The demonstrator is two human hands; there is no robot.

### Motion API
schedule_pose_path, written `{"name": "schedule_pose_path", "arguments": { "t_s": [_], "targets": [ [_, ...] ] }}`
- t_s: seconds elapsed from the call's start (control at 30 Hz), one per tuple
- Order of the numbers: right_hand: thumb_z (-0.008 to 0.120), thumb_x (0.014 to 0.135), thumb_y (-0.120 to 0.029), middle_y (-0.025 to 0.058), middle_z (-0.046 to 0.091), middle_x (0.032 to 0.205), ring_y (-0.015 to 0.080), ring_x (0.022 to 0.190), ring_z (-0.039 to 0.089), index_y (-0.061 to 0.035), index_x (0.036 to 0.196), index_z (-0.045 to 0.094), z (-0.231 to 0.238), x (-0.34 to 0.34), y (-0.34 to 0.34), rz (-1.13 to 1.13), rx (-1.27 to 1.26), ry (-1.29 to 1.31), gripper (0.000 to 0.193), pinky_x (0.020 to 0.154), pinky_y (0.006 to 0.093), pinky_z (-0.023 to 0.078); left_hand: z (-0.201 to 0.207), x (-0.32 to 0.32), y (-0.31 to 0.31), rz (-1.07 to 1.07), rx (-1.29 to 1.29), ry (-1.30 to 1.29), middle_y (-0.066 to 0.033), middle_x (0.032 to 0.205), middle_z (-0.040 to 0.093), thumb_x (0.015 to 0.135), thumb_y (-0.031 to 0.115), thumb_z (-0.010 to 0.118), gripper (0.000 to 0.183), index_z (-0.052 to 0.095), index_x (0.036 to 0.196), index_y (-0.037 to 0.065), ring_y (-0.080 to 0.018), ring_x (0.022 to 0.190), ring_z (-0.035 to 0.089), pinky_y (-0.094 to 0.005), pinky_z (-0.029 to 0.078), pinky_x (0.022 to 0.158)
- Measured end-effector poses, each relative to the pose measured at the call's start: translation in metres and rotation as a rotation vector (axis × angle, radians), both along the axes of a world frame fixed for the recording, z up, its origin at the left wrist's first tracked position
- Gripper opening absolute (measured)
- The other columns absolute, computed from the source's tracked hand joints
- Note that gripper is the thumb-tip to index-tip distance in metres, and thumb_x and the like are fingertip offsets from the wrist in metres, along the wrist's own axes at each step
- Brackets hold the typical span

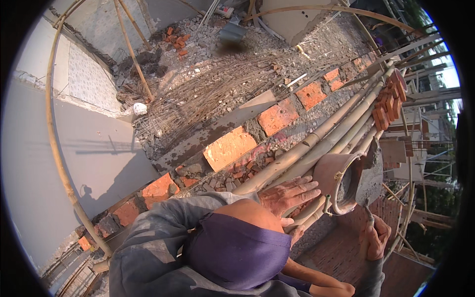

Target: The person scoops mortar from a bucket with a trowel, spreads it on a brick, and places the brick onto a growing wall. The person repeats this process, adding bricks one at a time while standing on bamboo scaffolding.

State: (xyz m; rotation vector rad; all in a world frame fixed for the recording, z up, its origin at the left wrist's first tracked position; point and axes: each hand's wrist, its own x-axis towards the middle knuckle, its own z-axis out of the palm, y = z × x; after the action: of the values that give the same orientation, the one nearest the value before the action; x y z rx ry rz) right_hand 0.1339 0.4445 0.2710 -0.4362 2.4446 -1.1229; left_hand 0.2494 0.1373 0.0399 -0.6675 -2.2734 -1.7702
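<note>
Right hand (378, 238), fingers closed round handle of trowel (371, 182); grey blade at mouth of pinkish bucket (328, 171), right of bamboo poles (303, 154). Left hand (289, 194), fingers extended, gripping nothing visible, near bucket and over poles; contact cannot be told. Left of poles, row of orange bricks (278, 117) with grey mortar between, running diagonally. Beyond row, rubble (208, 74). Farther up poles, brick stack (388, 106).
</note>
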Motion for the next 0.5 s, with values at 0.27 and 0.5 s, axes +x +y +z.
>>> {"name": "schedule_pose_path", "arguments": {
  "t_s": [0.27, 0.5],
  "targets": [
    [0.072, 0.085, -0.012, 0.0216, 0.066, 0.103, 0.0404, 0.088, 0.067, 0.0074, 0.121, 0.067, -0.009, -0.034, 0.061, 0.085, 1.295, 0.846, 0.041, 0.071, 0.0487, 0.053, -0.137, 0.061, 0.058, -0.035, -0.242, -0.369, -0.0214, 0.166, 0.04, 0.09, 0.03, 0.073, 0.08, 0.042, 0.162, 0.013, -0.044, 0.155, 0.037, -0.0599, 0.036, 0.123],
    [0.061, 0.09, -0.002, 0.0153, 0.067, 0.109, 0.0359, 0.103, 0.065, 0.0008, 0.12, 0.067, -0.037, -0.148, -0.196, 0.641, 0.968, 1.194, 0.03, 0.087, 0.049, 0.052, -0.2, 0.076, 0.093, 0.131, -0.302, -0.337, -0.0213, 0.161, 0.046, 0.094, 0.029, 0.066, 0.067, 0.049, 0.156, 0.013, -0.0467, 0.151, 0.042, -0.062, 0.041, 0.118]
  ]
}}
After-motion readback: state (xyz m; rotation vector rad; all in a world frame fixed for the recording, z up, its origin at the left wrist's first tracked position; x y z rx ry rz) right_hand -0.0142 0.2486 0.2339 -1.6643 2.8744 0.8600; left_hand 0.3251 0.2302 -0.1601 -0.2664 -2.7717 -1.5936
